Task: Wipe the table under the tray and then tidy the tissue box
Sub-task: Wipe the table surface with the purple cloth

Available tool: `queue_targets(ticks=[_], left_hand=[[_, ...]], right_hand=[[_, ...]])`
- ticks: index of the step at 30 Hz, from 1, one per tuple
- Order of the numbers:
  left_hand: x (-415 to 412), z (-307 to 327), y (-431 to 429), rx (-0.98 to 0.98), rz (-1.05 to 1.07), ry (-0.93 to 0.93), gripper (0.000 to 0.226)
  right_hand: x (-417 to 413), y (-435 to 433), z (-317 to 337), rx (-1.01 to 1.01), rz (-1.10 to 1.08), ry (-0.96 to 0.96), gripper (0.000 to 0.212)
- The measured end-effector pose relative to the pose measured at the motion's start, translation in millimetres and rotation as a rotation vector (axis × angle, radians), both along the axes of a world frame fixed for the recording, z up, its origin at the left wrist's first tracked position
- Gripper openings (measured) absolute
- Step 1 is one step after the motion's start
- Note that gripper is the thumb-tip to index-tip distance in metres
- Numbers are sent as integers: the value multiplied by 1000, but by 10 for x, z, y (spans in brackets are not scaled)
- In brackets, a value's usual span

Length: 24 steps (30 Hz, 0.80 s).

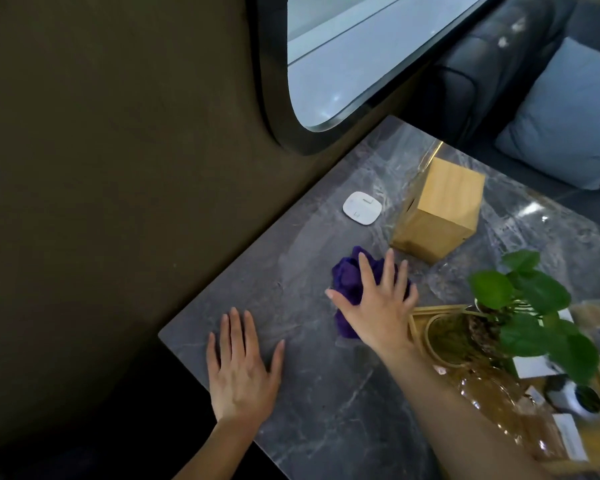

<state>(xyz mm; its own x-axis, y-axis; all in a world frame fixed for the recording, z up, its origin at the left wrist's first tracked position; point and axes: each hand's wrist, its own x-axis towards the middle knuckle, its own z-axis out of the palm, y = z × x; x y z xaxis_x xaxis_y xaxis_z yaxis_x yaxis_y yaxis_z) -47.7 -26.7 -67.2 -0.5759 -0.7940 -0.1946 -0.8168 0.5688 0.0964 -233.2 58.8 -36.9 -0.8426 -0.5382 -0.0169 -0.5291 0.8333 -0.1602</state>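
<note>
Tissue box (439,211) was a light wood block, grain visible, standing tilted in frame on the grey marble tabletop (326,393), far of centre, just beyond the purple cloth (349,282). A dark slot showed on its left face; no tissue could be seen in it. Its base sat on the tabletop, apart from the tray.

Tray (417,315) was wood-coloured with a raised rim, at the right edge of the tabletop, near side. Only its far-left corner and part of the right rim read clearly. It carried a glass vase (445,336) with a leafy green plant (534,306), some white cards and a small dark-topped item; the details were blurred.

Cloth was bunched, deep purple, lying on the tabletop between tissue box and tray, touching or nearly touching the tray's corner.

Right hand (378,303) lay palm down on the cloth, fingers spread and extended, pressing flat, not curled round it. Right forearm crossed in front of the tray's near part and hid it.

Left hand (241,365) was flat on the bare tabletop near its left corner, fingers open and slightly spread, holding nothing.

A small white rounded-square device (362,207) sat on the tabletop left of the tissue box; its markings were too small to read.

Tabletop near edge was cut off by the frame. Glare streaked the marble round the box. A window (326,64) and a dark seat with a pale blue cushion (568,116) lay beyond.
</note>
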Motion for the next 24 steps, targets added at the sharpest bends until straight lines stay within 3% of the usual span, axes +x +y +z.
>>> queue_targets(ticks=[8, 19, 22, 24], left_hand=[[13, 9, -7, -14, -15, 6, 76], [44, -11, -9, -1, -16, 90, 75], [79, -11, -28, 41, -5, 193, 69], [119, 10, -41, 91, 45, 363, 67]], right_hand=[[-82, -126, -221, -173, -172, 5, 58], [-38, -253, -328, -243, -188, 26, 56], [54, -359, -301, -228, -121, -26, 55], [189, -458, -294, -249, -43, -14, 54]])
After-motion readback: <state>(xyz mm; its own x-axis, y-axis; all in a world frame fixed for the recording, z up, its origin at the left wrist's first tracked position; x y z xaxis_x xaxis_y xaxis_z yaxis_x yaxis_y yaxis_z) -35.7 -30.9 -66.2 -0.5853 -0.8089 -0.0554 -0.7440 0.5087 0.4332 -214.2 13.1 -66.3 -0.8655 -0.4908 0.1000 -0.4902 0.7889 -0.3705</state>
